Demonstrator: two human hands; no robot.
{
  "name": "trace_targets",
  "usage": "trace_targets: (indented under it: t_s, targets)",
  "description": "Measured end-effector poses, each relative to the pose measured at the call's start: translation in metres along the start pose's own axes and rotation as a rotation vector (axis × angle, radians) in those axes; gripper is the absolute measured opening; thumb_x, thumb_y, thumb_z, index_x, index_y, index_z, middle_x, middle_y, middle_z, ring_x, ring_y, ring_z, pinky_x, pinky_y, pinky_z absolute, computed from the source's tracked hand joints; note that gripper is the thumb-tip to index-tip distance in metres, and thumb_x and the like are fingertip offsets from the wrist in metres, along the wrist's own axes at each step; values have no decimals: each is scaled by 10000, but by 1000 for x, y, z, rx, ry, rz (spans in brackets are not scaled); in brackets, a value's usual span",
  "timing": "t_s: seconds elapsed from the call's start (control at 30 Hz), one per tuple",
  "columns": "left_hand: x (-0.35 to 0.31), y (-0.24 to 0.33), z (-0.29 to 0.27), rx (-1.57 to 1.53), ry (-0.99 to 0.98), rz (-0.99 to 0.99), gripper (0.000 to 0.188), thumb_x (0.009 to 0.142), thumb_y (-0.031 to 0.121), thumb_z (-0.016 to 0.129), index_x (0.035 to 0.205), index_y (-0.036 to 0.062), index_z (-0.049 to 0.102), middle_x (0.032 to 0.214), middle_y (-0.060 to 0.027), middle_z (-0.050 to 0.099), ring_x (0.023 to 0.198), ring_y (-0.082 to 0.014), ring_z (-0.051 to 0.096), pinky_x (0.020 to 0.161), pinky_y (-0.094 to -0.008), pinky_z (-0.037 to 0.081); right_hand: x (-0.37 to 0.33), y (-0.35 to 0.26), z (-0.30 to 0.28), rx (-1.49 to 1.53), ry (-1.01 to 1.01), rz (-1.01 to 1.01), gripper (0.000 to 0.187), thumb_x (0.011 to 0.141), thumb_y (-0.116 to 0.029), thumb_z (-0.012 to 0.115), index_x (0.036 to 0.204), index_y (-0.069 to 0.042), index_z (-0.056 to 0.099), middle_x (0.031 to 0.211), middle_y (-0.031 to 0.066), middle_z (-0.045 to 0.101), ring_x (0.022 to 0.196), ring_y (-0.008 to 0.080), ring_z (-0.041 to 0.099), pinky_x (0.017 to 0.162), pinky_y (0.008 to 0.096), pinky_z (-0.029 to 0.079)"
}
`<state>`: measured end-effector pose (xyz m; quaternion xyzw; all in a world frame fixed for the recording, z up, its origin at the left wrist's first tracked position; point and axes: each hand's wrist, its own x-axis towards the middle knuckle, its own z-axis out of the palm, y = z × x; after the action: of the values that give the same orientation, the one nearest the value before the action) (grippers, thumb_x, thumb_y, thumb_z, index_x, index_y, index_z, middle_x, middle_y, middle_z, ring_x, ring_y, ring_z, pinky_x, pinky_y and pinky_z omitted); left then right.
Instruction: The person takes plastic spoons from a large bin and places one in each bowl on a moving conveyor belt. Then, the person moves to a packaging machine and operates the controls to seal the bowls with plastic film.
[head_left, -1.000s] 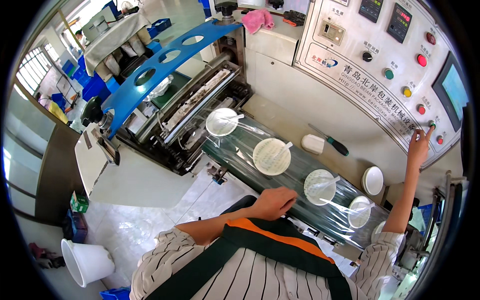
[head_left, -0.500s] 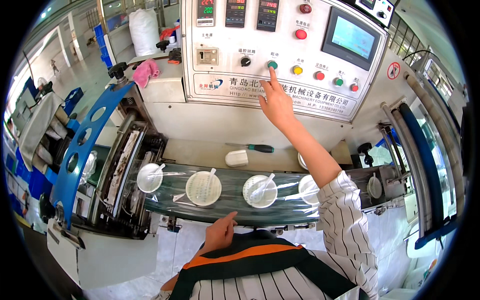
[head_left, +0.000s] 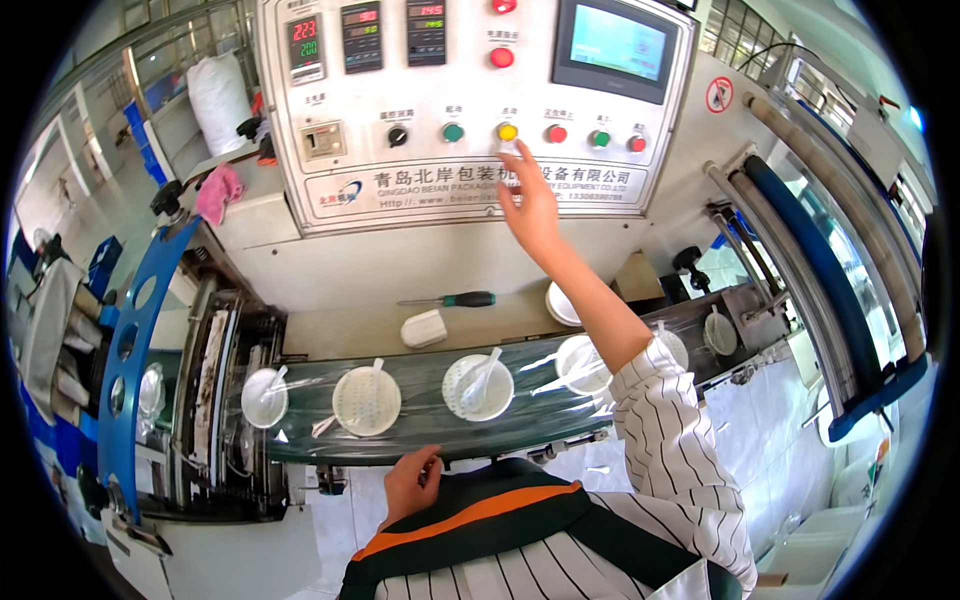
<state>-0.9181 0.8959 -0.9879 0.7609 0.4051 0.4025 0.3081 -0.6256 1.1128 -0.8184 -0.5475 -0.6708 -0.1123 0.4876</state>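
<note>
My right hand (head_left: pixel 531 210) reaches up to the control panel (head_left: pixel 345 210), index fingertip at or just below the yellow button (head_left: pixel 508 132); contact is unclear. Its thumb stands apart, and it holds nothing. Left of that button are a green button (head_left: pixel 453 132) and a black rotary knob (head_left: pixel 398 136). My left hand (head_left: pixel 410 487) rests low by the front edge of the conveyor (head_left: pixel 420 425), fingers loosely bent with nothing visible in them. Clear film covers the conveyor, where white bowls (head_left: pixel 366 405) sit in a row with white spoons (head_left: pixel 482 382).
Behind the conveyor lie a screwdriver (head_left: pixel 468 299) and a white block (head_left: pixel 424 329). A blue perforated bar (head_left: pixel 128 345) stands at left near a pink cloth (head_left: pixel 218 193). Film rollers (head_left: pixel 800 250) rise at right. A screen (head_left: pixel 614 48) tops the panel.
My right fingertip has moved right, from the green button to the yellow one. My left hand has drawn in its pointing finger. The view has swung to the right.
</note>
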Motion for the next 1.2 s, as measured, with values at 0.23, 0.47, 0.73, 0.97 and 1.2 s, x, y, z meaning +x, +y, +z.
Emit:
trace_targets:
  t_s: [0.23,0.47,0.73,0.97,1.2]
  targets:
    - [14,8,11,-146,34,-75,171,706,32,643,868,84,622,723,-51,603,594,-143,575,479,-242,450,4,113,-87,360,524,340,304,825,-63,518,1114,4,454,993,121,539,855,141,533,633,267,513]
    - [12,24,9,55,-72,-148,121,698,89,657,812,82,620,755,-57,603,679,-200,581,579,-284,474,30,129,-71,490,307,414,290,862,-168,509,1100,-13,451,811,102,596,667,134,570,550,253,499]
    - [3,21,19,-44,38,-68,131,728,99,644,855,85,614,788,-34,587,669,-146,576,503,-236,469,35,202,-72,492,368,382,238,893,-262,482,1012,-57,466,785,77,574,643,107,551,541,223,475]
    - [1,26,22,-72,16,-115,123,700,77,630,810,73,573,745,-38,560,658,-161,570,535,-246,459,36,203,-71,441,368,394,253,903,-256,458,1049,-50,475,807,57,559,671,90,536,564,212,468]
    - [20,33,3,-707,-9,-468,129,750,107,651,810,63,546,687,3,547,624,-79,526,553,-228,439,36,211,-76,476,338,364,286,895,-288,475,1055,-51,479,830,61,582,696,106,557,590,226,469]
